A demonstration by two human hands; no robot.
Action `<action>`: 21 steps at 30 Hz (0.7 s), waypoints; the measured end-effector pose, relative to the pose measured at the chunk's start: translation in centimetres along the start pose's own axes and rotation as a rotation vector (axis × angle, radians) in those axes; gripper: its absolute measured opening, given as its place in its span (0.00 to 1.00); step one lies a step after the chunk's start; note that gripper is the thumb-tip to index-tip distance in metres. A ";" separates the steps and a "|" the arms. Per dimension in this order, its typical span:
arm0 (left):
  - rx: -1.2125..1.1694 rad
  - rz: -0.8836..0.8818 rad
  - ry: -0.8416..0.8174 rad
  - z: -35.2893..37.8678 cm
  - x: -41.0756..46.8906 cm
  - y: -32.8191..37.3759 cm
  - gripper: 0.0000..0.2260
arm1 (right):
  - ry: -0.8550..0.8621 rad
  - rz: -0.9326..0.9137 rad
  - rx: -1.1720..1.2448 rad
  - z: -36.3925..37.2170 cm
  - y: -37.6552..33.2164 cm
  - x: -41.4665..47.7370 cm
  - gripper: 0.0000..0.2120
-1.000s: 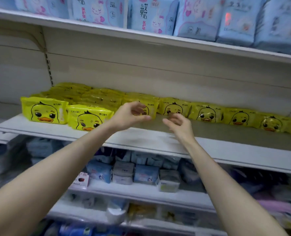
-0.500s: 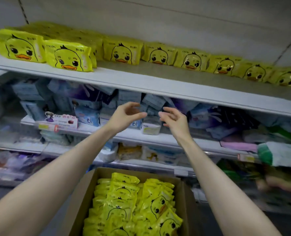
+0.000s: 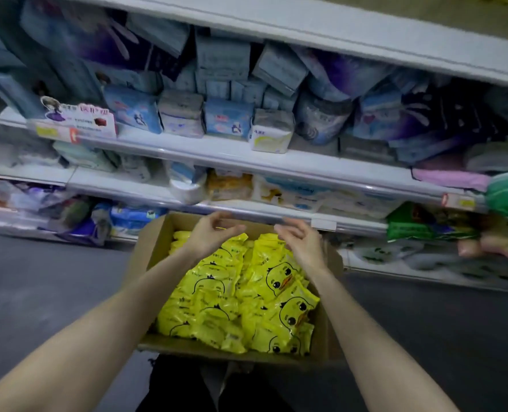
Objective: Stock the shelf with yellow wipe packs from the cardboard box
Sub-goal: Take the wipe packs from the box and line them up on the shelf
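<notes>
Blue and grey soft packs crowded on a middle tier, a white pack with yellow print at its front edge, a green bag far right, grey floor below

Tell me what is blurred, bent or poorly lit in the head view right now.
Head view: motion blur smears the shelves and both fingertips, left hand and right hand; wide-angle distortion bows and tilts the shelf edges; lighting is dim and bluish, with the floor dark; the yellow packs in the box are sharpest, showing slight glare on the wrappers.
</notes>
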State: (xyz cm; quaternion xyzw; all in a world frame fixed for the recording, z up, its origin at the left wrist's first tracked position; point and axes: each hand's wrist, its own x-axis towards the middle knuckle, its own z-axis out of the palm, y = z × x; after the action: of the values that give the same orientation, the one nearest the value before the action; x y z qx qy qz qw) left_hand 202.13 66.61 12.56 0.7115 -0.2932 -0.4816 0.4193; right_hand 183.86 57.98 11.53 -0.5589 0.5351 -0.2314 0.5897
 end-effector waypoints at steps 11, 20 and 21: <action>0.165 -0.418 -0.041 2.0 -1.8 -14.0 0.25 | -0.073 0.313 -0.128 1.9 11.7 -3.3 0.15; 0.301 -0.644 -0.115 0.8 -4.6 -20.8 0.28 | -0.144 0.468 -0.190 4.8 16.9 -6.2 0.15; 0.281 -0.654 -0.131 0.9 -4.5 -21.1 0.28 | -0.149 0.479 -0.198 5.0 17.1 -6.4 0.16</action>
State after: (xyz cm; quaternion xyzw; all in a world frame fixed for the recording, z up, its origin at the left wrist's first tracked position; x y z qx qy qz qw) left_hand 199.93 80.11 -4.13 0.7859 -0.1397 -0.5900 0.1216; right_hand 180.68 70.22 -2.61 -0.4868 0.6271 0.0102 0.6079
